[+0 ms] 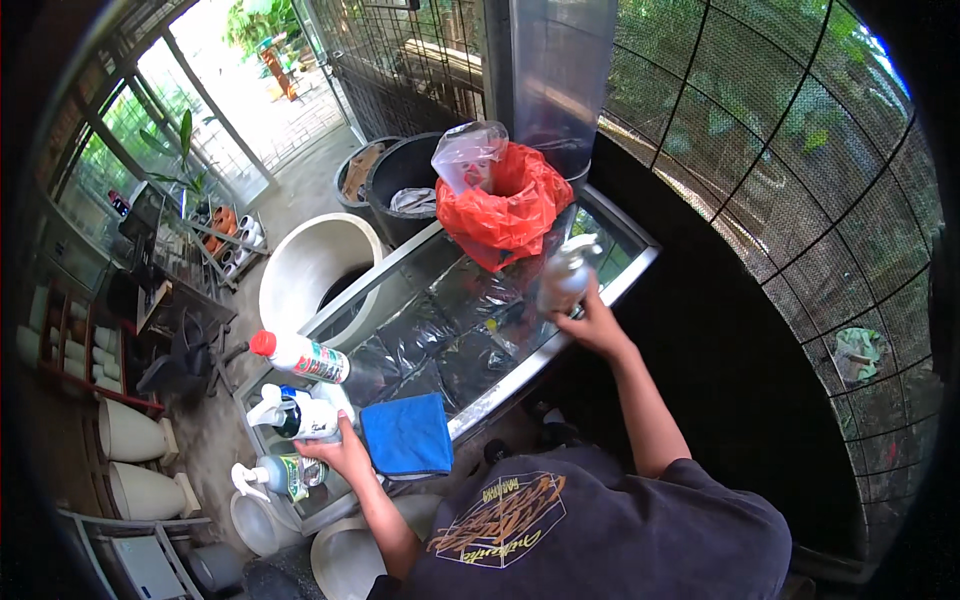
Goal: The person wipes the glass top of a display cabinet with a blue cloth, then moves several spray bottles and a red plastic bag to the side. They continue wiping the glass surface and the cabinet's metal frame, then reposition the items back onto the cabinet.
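Observation:
My right hand (601, 326) is wrapped round a grey spray bottle (564, 282) with a pale trigger head, slightly blurred, over the right part of a glass-topped case (425, 325). At the left end of the glass, my left hand (342, 455) closes on a white and dark spray bottle (317, 419). Just behind that stands a white bottle with a red cap (312, 358). A green-labelled spray bottle (290, 476) with a white trigger is nearest the left end. Beside my left hand lies a folded blue cloth (407, 436).
A red plastic bag (505, 207) sits at the far right of the case, with clear plastic in it. Behind stand a large white round pot (290, 265) and dark bins (385, 175). Wire mesh (760, 130) runs along the right. Cream pots (145, 490) stand at left.

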### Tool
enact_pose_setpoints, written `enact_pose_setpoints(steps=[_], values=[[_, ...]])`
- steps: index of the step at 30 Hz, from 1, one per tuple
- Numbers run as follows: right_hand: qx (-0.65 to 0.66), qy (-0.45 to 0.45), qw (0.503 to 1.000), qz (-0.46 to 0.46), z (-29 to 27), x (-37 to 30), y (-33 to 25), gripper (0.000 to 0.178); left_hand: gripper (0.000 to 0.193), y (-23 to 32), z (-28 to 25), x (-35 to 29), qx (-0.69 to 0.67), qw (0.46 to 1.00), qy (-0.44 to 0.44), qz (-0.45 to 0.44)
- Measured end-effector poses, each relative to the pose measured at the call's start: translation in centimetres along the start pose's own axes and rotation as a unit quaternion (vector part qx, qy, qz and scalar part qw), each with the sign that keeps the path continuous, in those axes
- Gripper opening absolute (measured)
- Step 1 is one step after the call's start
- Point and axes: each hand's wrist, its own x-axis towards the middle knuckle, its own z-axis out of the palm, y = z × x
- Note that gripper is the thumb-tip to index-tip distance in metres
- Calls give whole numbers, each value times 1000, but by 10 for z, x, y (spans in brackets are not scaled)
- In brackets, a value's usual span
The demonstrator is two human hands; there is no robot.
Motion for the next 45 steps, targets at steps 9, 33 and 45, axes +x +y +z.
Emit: enact_pose_setpoints(steps=[9,33,45], values=[[-96,248,964,28,-34,25,23,85,68,-12,17,25,49,994,98,-25],[-87,73,993,-17,-89,110,49,90,68,-30,18,25,75,989,123,-23],[-79,291,953,-12,-95,161,85,76,70,-26,23,18,165,976,143,-6]])
